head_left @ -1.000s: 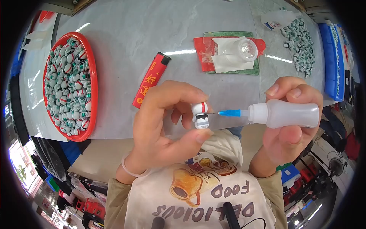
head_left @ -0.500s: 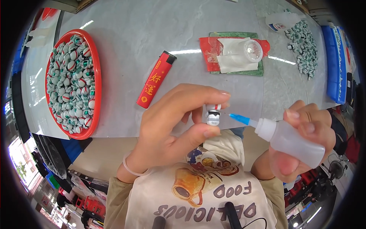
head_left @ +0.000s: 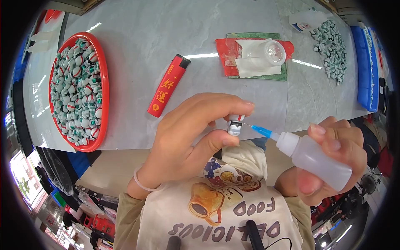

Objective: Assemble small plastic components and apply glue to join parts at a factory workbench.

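Between the thumb and forefinger of my left hand (head_left: 187, 133) is a small white, grey and black figurine (head_left: 234, 128) with a red stripe on top. My right hand (head_left: 333, 154) grips a translucent squeeze bottle (head_left: 318, 160), tilted so that its nozzle faces left. A blue needle tip (head_left: 261, 131) is fitted on the bottle. Its thin metal needle reaches the figurine's side at about the middle; whether it touches there is too small to tell.
A red oval basket (head_left: 106, 91) at the left holds many small white and green pieces. A large red lighter (head_left: 166, 86) lies mid-table. Behind my hands, a clear cup (head_left: 275, 53) rests on white paper. Green-white parts (head_left: 331, 50), a white bottle (head_left: 306, 21) and a blue bin (head_left: 363, 68) are at right.
The needle tip has come up to the figurine, closing the small gap. The bottle has tilted a little more, its base lower. My left hand has shifted slightly.
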A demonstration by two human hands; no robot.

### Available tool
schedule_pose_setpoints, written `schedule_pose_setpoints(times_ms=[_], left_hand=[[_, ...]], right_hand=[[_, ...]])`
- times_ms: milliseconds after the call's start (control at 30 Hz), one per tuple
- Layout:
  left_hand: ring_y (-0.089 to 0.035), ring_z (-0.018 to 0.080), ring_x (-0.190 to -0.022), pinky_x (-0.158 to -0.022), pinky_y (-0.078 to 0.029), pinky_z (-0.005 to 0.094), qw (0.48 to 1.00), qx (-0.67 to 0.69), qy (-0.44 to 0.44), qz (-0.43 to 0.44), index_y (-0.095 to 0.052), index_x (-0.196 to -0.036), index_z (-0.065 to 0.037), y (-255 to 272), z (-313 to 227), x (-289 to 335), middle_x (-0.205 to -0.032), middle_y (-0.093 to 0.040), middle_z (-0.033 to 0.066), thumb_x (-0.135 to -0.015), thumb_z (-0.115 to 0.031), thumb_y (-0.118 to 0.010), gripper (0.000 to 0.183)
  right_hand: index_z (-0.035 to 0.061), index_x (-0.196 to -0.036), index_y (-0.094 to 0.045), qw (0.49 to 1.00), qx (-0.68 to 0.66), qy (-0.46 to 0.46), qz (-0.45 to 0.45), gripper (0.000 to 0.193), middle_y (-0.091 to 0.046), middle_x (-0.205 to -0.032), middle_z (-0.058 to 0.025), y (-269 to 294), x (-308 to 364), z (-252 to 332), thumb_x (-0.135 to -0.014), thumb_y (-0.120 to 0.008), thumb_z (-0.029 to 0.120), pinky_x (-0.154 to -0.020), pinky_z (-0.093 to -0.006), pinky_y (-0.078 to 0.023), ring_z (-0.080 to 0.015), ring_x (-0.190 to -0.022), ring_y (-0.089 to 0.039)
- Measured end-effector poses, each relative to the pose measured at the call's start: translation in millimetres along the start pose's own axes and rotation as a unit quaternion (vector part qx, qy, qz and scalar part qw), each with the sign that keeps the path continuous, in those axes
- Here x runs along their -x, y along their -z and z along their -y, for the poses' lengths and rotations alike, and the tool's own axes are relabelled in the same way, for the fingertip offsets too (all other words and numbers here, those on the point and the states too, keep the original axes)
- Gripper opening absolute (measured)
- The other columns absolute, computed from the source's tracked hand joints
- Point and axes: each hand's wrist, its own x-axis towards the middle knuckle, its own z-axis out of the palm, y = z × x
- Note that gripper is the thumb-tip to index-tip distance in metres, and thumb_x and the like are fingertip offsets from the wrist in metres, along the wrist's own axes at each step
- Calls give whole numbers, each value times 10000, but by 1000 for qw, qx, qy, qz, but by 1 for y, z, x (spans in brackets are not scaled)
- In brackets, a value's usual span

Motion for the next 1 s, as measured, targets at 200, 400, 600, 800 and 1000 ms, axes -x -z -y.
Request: schedule_pose_setpoints(times_ms=[200,400,600,800,1000], left_hand=[[-554,203,-839,-707,-435,306,991,-128,-21,-21,-564,-1011,12,-2,-4,-5,-960,-601,104,-765,-173,-672,326],[-513,257,-836,-724,-410,333,940,-328,-68,-61,-589,-967,-45,-17,2,-10,-940,-572,78,-676,-65,-675,305],[-491,253,-877,-739,-409,341,911,-403,-64,-56,-573,-959,-59,-21,-2,-10,-973,-520,67,-660,-66,-669,315],[-488,249,-900,-771,-396,345,919,-385,-68,-45,-574,-955,-64,-17,-8,-9,-983,-521,59,-646,-107,-687,332],[-517,234,-919,-797,-344,345,933,-340,-103,-64,-588,-964,-62,-15,-8,-7,-985,-570,47,-631,-161,-716,370]], right_hand=[[-32,-1066,-440,993,55,-35,-96,548,-482,-917,-159,-6,10,4,-789,-634,399,-596,-287,-382,-189,-681,-467],[-14,-990,-427,944,28,-192,-267,516,-544,-872,-216,-11,11,-2,-760,-675,375,-686,-315,-461,-226,-747,-551],[27,-994,-398,957,-52,-202,-201,402,-509,-977,-197,-19,9,-5,-764,-679,200,-674,-307,-469,-230,-799,-546],[30,-985,-397,951,-136,-236,-146,432,-564,-999,-209,-34,6,-7,-688,-711,37,-812,-301,-439,-227,-902,-578],[-6,-1043,-503,953,-177,-234,-75,357,-603,-1026,-142,-49,1,-7,-726,-668,-5,-839,-301,-439,-179,-939,-565]])
